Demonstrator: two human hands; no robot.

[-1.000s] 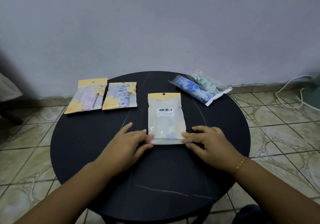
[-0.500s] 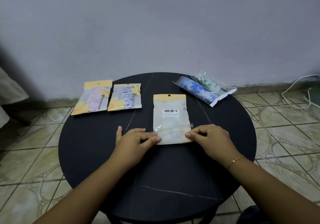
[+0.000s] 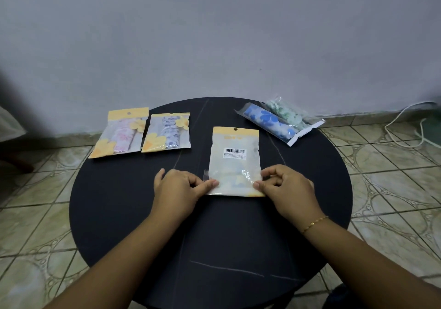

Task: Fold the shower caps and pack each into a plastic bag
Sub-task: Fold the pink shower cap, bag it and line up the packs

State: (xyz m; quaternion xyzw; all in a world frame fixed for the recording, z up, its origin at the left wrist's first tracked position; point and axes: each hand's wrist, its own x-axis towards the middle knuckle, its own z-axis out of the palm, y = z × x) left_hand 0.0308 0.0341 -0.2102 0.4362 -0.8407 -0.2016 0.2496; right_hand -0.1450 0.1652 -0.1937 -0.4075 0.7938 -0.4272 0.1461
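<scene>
Plastic bag [image 3: 235, 163], barcode side up on round black table [image 3: 124, 213]: left hand [image 3: 177, 189] and right hand [image 3: 286, 189], fingers curled, pinching its lower side edges.

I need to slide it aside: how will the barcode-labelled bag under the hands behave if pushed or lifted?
The barcode bag looks like thin glossy plastic, so probably light and slippery on the table. Lying flat with soft contents, it would likely flop rather than roll.
</scene>
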